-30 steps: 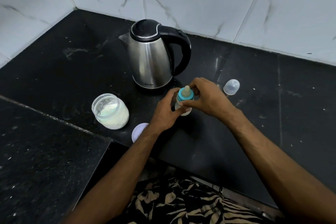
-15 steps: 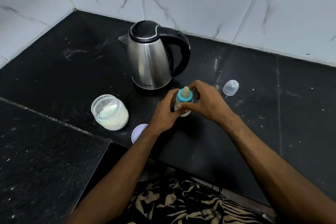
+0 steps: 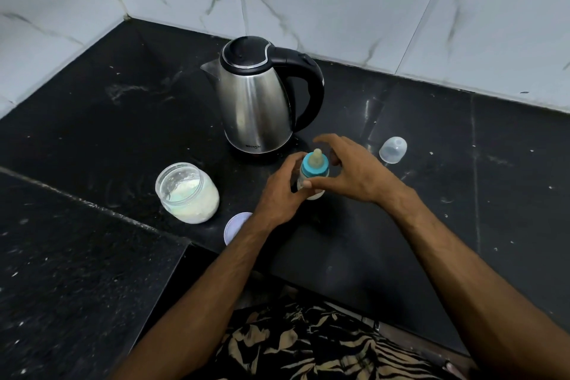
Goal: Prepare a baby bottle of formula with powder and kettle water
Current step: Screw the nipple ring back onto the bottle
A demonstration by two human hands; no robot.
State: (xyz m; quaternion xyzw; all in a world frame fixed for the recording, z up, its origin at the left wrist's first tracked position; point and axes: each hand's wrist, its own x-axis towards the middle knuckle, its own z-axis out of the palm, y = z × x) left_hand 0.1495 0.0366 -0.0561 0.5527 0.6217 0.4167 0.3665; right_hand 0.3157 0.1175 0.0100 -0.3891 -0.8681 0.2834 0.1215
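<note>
A small baby bottle (image 3: 314, 171) with a teal collar and pale teat stands on the black counter (image 3: 431, 194), just in front of the steel kettle (image 3: 257, 102). My left hand (image 3: 282, 194) wraps around the bottle's body from the left. My right hand (image 3: 351, 170) hovers around the teal collar, thumb at its front and fingers spread behind it, barely touching. An open glass jar (image 3: 188, 193) of white powder sits to the left. The bottle's clear dome cap (image 3: 393, 149) lies to the right.
The jar's pale lid (image 3: 236, 225) lies flat by my left wrist. White marbled tiles (image 3: 339, 0) back the counter. A lower dark ledge (image 3: 77, 271) runs along the front left. Patterned fabric (image 3: 308, 345) shows below the counter edge.
My right hand's fingers have loosened and spread away from the teal collar they were gripping. The left hand keeps its hold on the bottle, which stays in place.
</note>
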